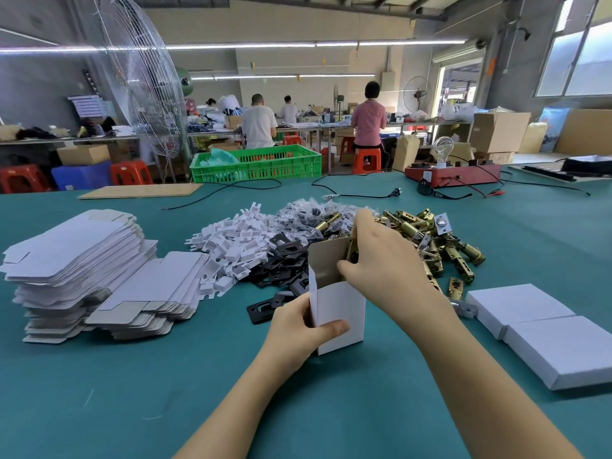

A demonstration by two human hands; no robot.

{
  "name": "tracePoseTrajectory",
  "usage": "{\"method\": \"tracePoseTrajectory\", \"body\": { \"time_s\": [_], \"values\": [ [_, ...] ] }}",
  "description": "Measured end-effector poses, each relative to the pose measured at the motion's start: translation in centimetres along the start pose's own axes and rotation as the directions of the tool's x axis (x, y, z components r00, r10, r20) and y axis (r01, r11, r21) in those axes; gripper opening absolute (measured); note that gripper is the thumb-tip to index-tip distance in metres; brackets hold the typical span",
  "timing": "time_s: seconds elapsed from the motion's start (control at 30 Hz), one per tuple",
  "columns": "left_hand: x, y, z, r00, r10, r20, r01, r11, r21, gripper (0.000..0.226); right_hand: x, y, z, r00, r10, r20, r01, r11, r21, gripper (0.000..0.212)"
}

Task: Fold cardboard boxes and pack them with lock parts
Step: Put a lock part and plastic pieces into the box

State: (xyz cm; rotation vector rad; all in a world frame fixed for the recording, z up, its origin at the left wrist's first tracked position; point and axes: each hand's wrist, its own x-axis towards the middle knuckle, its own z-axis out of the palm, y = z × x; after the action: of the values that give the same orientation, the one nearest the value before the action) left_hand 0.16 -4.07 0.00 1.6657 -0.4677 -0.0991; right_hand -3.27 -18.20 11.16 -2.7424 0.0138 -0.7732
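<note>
Bare teal table (99,392) lies nearest the person. Left hand (298,329) grips the upright white box (341,313); right hand (381,256) pinches a brass latch (350,251) at its open top.

near table (99,392) bare; flat stacks (82,260) left; closed boxes (536,332) right
</note>
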Motion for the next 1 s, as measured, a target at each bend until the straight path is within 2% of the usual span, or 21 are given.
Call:
{"method": "tracePoseTrajectory", "body": {
  "time_s": [0.13,0.3,0.57,0.73,0.87,0.93,1.0],
  "values": [
    [0.1,0.0,-0.1,1.000,-0.007,0.001,0.007,1.000,-0.010,0.035,-0.1,-0.3,0.5,1.000,-0.017,0.013,0.018,0.995,-0.100,0.037],
    [0.0,0.1,-0.1,1.000,-0.012,0.010,0.012,1.000,-0.028,0.034,-0.2,-0.4,0.6,0.998,0.011,0.066,-0.006,0.998,-0.067,0.018],
    [0.0,0.1,-0.1,1.000,-0.012,0.017,0.012,0.999,-0.034,0.034,-0.1,-0.1,0.4,0.994,0.077,0.079,-0.072,0.995,-0.064,0.002],
    [-0.1,0.1,-0.1,1.000,-0.008,0.008,0.008,1.000,-0.022,0.032,0.0,0.2,0.1,0.993,0.068,0.094,-0.064,0.997,-0.049,0.011],
    [0.0,0.2,-0.3,1.000,-0.002,0.002,0.002,1.000,-0.012,0.031,0.1,0.2,-0.2,0.992,0.064,0.108,-0.070,0.996,0.057,0.016],
    [0.0,0.3,-0.2,1.000,0.008,0.004,-0.008,1.000,-0.002,0.029,0.2,0.2,-0.6,0.996,0.067,0.057,-0.071,0.995,0.070,0.019],
    [0.0,0.3,-0.1,1.000,-0.001,0.000,0.001,1.000,0.010,0.029,0.1,-0.5,-1.0,0.992,0.044,-0.116,-0.035,0.997,0.073,0.023]
  ]
}}
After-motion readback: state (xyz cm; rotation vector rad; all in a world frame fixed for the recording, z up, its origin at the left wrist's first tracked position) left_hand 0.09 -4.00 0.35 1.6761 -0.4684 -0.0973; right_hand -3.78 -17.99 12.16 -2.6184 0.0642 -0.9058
